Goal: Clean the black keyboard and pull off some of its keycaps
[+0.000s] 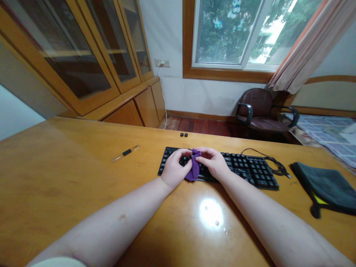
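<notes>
A black keyboard (241, 165) lies across the desk in front of me. Over its left half, my left hand (177, 165) and my right hand (213, 162) pinch a purple cloth (194, 171) between them. The cloth is bunched at the top and hangs down to the keyboard's near edge. Whether something small is wrapped in it, I cannot tell. Two loose black keycaps (184, 135) sit near the desk's far edge. To the left lies a thin clear tool with a black grip (127, 152), perhaps a keycap puller.
A coiled black cable (278, 167) lies behind the keyboard's right end. Farther right is a dark grey zip pouch or folded cloth (328, 185) with a yellow patch. Beyond the wooden desk (83, 159) stand a maroon armchair (256, 107) and a glass-door cabinet (116, 89).
</notes>
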Available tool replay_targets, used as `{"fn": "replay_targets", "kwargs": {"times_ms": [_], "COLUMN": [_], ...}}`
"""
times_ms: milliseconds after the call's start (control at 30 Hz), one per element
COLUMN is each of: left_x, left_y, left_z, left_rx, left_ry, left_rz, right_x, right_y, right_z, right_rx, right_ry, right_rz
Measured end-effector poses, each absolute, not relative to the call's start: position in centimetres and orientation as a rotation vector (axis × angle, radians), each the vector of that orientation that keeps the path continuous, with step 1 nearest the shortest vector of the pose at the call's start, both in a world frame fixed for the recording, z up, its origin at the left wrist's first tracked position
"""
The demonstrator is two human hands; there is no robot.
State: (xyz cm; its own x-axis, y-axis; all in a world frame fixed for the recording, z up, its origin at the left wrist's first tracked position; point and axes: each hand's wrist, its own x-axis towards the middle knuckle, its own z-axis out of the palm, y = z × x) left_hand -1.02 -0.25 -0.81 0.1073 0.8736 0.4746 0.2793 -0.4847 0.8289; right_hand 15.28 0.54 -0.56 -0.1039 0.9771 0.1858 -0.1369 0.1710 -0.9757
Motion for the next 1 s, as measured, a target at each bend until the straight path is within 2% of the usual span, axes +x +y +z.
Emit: {"fn": "replay_targets", "kwargs": {"times_ms": [300,1000], "left_x": [-1.3,-1.2], "left_y": [-1.2,-0.8], "left_z": [0.8,0.2], "left_rx": [2.255,2.336], "left_ry": [1.097,1.091], "left_rz": [1.290,1.246], "right_x": [15.2,15.1], "right_y": [0.4,0.6], "right_z": [-0.7,-0.6], "right_rx": [-0.965,-0.953], "right_ry": [-1.225,-1.213], "right_rz": [1.361,1.340]}}
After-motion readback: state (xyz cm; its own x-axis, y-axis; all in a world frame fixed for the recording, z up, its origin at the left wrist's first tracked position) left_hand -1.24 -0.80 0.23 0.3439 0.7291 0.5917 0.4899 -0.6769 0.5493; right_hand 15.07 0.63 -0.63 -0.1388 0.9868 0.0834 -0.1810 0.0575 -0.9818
